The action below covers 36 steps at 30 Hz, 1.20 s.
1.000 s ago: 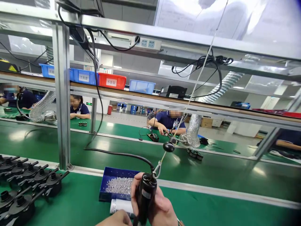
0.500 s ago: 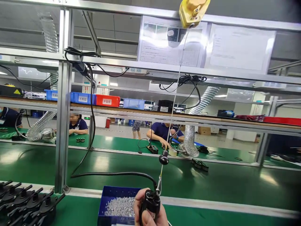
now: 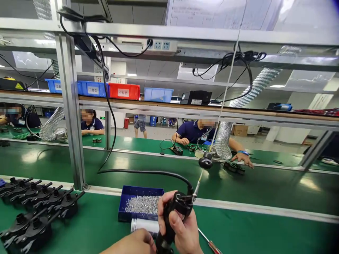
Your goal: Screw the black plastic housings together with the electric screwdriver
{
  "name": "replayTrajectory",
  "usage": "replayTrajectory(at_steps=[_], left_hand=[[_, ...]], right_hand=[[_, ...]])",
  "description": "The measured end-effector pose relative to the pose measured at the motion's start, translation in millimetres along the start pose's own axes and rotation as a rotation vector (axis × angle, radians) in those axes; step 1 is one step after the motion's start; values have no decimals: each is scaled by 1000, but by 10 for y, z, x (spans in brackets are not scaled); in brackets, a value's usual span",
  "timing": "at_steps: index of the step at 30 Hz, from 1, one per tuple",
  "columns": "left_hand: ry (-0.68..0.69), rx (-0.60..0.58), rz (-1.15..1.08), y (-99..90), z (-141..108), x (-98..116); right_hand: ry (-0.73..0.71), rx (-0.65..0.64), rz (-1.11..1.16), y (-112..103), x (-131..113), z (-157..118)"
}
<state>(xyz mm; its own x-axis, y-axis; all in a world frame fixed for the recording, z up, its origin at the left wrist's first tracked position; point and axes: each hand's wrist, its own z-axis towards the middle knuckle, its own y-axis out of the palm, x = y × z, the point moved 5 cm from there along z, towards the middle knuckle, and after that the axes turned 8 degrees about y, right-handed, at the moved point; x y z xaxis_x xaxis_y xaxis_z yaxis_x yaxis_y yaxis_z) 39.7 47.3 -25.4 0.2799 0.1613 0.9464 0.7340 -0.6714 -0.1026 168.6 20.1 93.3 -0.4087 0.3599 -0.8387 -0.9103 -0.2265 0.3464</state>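
Right of the middle, the right hand (image 3: pixel 184 225) stands upright in a firm wrap, its wrist dropping away to the near right. Its fingers (image 3: pixel 162 211) bend round the far side and show again on the left, while the thumb (image 3: pixel 175 221) lies along the near side, tip upward. Lower and to the left, the left hand (image 3: pixel 141 239) comes in from the near edge, back uppermost, knuckles bent toward the right. From here its fingertips seem cut off, so I can't make out its grip.
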Motion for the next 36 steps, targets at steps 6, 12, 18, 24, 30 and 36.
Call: replayTrajectory(at_steps=[6,12,18,24,30,36], left_hand=[[-123,12,14,31,-40,-88],[-154,14,-33,30,-30,-148],[-176,-3,12,23,-45,-119],[-174,-3,-28,34,-54,-125],[-221,95,-89,90,-89,-55],[-199,72,-94,117,-78,-49]], right_hand=[[-40,-3,4,38,-115,4],[-12,17,-25,64,-108,9],[-18,18,12,86,-174,9],[-56,30,-17,88,-189,-1],[-41,4,33,92,-156,-6],[128,-121,260,200,-215,20]])
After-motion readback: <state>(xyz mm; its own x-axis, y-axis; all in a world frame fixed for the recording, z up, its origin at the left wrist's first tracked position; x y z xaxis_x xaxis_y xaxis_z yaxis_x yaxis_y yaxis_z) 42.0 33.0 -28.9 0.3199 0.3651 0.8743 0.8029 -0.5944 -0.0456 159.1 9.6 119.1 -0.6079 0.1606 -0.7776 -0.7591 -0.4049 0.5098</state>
